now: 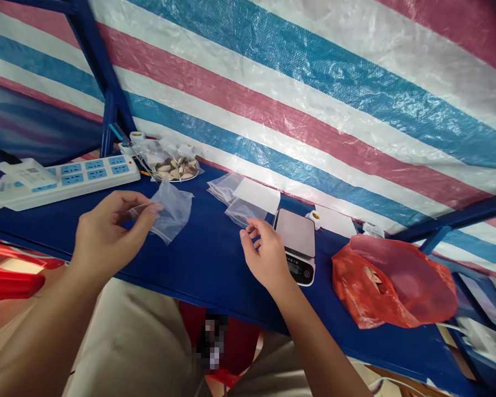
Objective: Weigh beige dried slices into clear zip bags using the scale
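My left hand (111, 229) is closed in a pinch on a clear plastic bag (171, 209), which hangs to the right of the fingertips over the blue table. Left of the kitchen scale (296, 234), my right hand (264, 251) has its fingers loosely curled, thumb and index finger apart, with nothing seen between them. Just beyond its fingertips lie more clear plastic bags (243, 212), partly under a white card (256, 194); whether the fingers touch them I cannot tell. A bag of pistachio-like nuts (176, 168) sits behind my left hand.
A white power strip (95, 175) with a plugged-in adapter (31, 173) lies at the left. On the right stands an open red plastic bag (380, 281) with something brown inside. A small white roll (314, 218) is behind the scale. Striped sheeting (273, 110) rises along the table's back.
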`<state>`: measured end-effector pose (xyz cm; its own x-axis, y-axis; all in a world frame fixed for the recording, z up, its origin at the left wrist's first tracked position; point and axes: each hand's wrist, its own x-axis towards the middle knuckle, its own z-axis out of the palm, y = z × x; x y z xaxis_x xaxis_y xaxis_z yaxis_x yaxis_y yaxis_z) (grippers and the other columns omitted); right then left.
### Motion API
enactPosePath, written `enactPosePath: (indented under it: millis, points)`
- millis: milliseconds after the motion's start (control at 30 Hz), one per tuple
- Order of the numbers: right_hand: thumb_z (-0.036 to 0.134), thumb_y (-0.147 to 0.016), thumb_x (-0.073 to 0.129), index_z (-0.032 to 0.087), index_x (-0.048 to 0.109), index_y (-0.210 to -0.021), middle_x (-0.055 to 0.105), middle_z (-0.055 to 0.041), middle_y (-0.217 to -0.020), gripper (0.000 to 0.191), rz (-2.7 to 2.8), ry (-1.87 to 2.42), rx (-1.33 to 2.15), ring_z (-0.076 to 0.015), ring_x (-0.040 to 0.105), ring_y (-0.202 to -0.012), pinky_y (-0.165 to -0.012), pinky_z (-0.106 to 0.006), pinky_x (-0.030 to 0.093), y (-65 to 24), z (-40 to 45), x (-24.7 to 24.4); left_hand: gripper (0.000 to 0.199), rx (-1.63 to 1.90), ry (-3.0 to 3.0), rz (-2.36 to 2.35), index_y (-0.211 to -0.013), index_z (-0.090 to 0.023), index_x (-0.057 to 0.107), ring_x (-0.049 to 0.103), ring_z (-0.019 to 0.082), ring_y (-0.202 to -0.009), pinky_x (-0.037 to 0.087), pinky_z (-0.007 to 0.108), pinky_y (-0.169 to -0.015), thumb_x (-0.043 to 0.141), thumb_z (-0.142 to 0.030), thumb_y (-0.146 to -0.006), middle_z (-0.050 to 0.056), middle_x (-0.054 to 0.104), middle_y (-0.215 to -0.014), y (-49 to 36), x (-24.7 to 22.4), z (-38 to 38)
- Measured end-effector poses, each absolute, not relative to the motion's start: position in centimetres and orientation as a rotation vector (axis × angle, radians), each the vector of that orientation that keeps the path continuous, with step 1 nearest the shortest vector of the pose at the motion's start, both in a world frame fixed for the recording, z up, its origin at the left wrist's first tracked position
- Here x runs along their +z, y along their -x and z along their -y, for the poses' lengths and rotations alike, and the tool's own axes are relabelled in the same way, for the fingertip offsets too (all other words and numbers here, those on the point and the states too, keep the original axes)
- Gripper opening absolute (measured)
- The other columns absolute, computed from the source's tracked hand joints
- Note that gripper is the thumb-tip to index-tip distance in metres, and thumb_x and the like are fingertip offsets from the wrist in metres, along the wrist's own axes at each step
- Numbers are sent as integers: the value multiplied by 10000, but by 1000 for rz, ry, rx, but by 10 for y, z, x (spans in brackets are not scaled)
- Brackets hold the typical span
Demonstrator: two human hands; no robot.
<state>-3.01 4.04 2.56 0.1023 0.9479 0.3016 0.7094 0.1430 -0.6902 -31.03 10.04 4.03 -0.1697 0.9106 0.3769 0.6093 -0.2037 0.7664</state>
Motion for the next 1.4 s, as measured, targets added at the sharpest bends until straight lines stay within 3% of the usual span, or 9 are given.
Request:
enactPosePath:
  millis: [133, 300, 400, 500, 567, 700, 833, 933, 1400]
  points:
    - [488, -1002, 611, 253, 539, -1410, 685, -115, -1334, 477, 1398, 1480, 680, -232, 703, -1165, -830, -330, 635, 23, -14, 42, 359, 1213, -1821, -1418, -1051, -242, 637, 712, 164, -695, 563, 287, -661, 712, -531, -852, -9, 767, -875, 279, 75, -75]
    - [400, -1049, 550, 246, 499, -1461, 620, -142, -1453, 443, 1471, 1550, 358, -267, 621, -1331, -1069, -451, 580, 34, 19, 47, 504, 736, -1739, -1420, -1217, -241, 570, 700, 195, -661, 577, 328, -624, 644, -600, -872, 30, 772, -901, 267, 43, -91]
    - [287, -1069, 486, 212, 522, -1466, 610, -156, -1466, 406, 1630, 1582, 116, -282, 556, -1412, -1152, -487, 526, 45, 30, 41, 534, 610, -2094, -1521, -1306, -205, 597, 739, 301, -960, 611, 448, -824, 545, -559, -910, 127, 760, -1163, 268, 12, -95]
    - [202, -1079, 408, 161, 541, -1476, 595, -163, -1500, 421, 1820, 1561, 91, -261, 461, -1508, -1204, -448, 488, 53, 31, 34, 573, 774, -2465, -1540, -1424, -189, 592, 543, 368, -1414, 490, 540, -1136, 437, -530, -991, 161, 570, -1538, 266, -5, -78]
    - [187, -1086, 364, 119, 533, -1502, 574, -167, -1536, 455, 1887, 1575, 127, -242, 400, -1552, -1238, -425, 451, 59, 24, 30, 604, 722, -2609, -1485, -1516, -208, 542, 444, 344, -1518, 427, 537, -1211, 367, -527, -1035, 130, 475, -1640, 265, -13, -64]
    - [333, -1129, 315, 63, 455, -1590, 430, -157, -1674, 552, 2125, 1612, 224, -262, 261, -1619, -1306, -464, 333, 81, -6, 20, 638, 455, -2745, -1408, -1613, -233, 442, 370, 327, -1577, 332, 593, -1271, 265, -497, -1060, 94, 402, -1687, 265, -36, -53]
    - [578, -1120, 246, 64, 313, -1669, 261, -172, -1739, 755, 2358, 1626, 347, -310, 164, -1636, -1334, -544, 184, 98, -31, 4, 629, 407, -2789, -1410, -1635, -241, 394, 323, 312, -1600, 286, 595, -1294, 238, -418, -1053, 73, 323, -1715, 269, -52, -58]
    - [633, -1104, 209, 77, 301, -1678, 215, -188, -1746, 804, 2337, 1708, 345, -320, 112, -1641, -1335, -567, 120, 94, -34, -3, 656, 402, -2788, -1426, -1657, -204, 327, 314, 306, -1603, 280, 584, -1302, 227, -450, -1057, 83, 304, -1716, 270, -52, -60]
    - [637, -1097, 219, 136, 228, -1710, 78, -182, -1766, 791, 2272, 1887, 429, -335, 41, -1638, -1320, -592, 138, 76, -33, -7, 735, 458, -2755, -1424, -1650, -214, 359, 344, 314, -1589, 268, 575, -1308, 235, -620, -1049, 78, 363, -1694, 291, -53, -61]
